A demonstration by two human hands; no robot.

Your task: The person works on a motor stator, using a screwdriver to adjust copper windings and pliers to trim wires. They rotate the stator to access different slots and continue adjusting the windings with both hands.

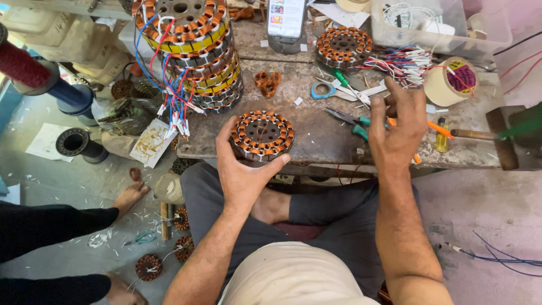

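Cluttered low workbench (316, 127), grey and stained, seen from above by a person sitting at it. Taking the wound stator (261, 134) near the front edge as reference:

- Stator: round laminated ring, copper coils around the rim, lying flat on the bench, axis vertical. No long axis, so grip direction is free.
- Left hand (243, 169): comes in from the near side, thumb on the stator's left rim, fingers wrapped along the near-right rim. Fingers spread and clamped on the ring; it's resting on the bench, not lifted as far as I can tell.
- Right hand (398, 127): well to the right of the stator, over the bench, not touching it. Fingers loosely curled and slightly apart, empty as far as visible. Just beside the teal-handled pliers (353, 120) and an orange-handled tool (437, 129) partly hidden under the palm.
- Behind-right of stator: scissors (330, 90), second stator (343, 46) with a bundle of coloured leads (403, 61).
- Behind-left: tall stack of stators (195, 48) with red/blue/white leads hanging down.
- Far right: tape roll (451, 83). Directly behind: phone (286, 20) propped up.
- Floor to the left: more stators and another person's bare foot (129, 199).

Left hand owns the stator; right hand is nearer the tools, which lie right of the stator.
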